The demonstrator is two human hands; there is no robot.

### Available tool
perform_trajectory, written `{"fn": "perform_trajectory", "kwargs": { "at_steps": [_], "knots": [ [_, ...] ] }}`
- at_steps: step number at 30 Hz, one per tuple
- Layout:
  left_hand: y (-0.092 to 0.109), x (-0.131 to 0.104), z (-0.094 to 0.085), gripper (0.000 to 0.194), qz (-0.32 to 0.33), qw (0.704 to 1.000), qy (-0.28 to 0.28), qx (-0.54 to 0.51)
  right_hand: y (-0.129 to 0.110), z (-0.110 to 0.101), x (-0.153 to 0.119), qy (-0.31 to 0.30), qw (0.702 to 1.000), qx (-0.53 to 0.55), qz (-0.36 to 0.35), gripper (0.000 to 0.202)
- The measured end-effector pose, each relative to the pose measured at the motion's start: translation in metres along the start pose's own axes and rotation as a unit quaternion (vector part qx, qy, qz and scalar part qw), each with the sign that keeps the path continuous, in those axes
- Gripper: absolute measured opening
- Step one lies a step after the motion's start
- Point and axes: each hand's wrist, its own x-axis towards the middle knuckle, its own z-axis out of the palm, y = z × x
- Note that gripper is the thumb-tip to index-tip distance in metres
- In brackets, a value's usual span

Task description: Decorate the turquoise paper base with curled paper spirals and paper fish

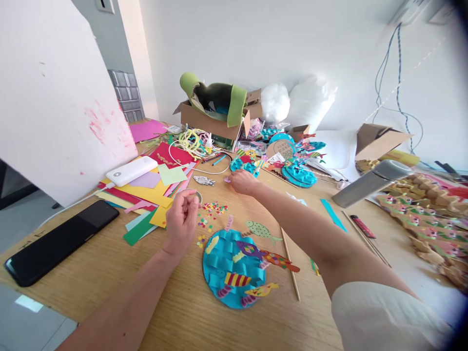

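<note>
My left hand [183, 214] is closed above the table, fingers curled in. A thin ring, like a roll of tape [199, 197], shows at its fingertips; whether it is held or only beside them I cannot tell. Farther forward, my right hand [243, 181] pinches a small pinkish-lilac piece [227, 180]. A grey patterned fish cutout [204, 181] lies between the hands. Below them is a round board woven with blue paper strips [234, 263], bearing colourful paper fish and curled pink strips. A green dotted fish [262, 231] lies at its upper edge, beside tiny coloured paper dots [215, 208].
Coloured paper sheets [146, 187], a white power bank [131, 170] and a black phone [62, 239] lie at left. A wooden stick [290, 263] and grey flask [373, 183] are at right. Finished blue discs [300, 174] and a cardboard box [208, 122] stand behind.
</note>
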Motion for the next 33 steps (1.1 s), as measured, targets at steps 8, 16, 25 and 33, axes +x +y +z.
{"fn": "perform_trajectory", "kwargs": {
  "at_steps": [8, 16, 25, 33],
  "knots": [
    [-0.001, 0.0, 0.0, 0.027, 0.002, 1.0, -0.003, 0.002, 0.008, 0.007, -0.002, 0.026, 0.997, 0.062, 0.047, 0.026],
    [-0.001, 0.001, 0.0, 0.025, 0.024, 1.0, -0.006, -0.002, 0.011, 0.012, -0.005, 0.042, 0.986, 0.134, 0.086, 0.021],
    [-0.003, 0.002, -0.002, 0.027, 0.021, 1.0, -0.006, 0.011, 0.017, -0.008, -0.027, 0.076, 0.97, 0.201, 0.114, 0.019],
    [0.001, 0.001, -0.003, 0.026, 0.015, 1.0, -0.009, 0.002, 0.064, -0.006, -0.073, 0.045, 0.95, 0.221, 0.215, 0.014]
  ]
}}
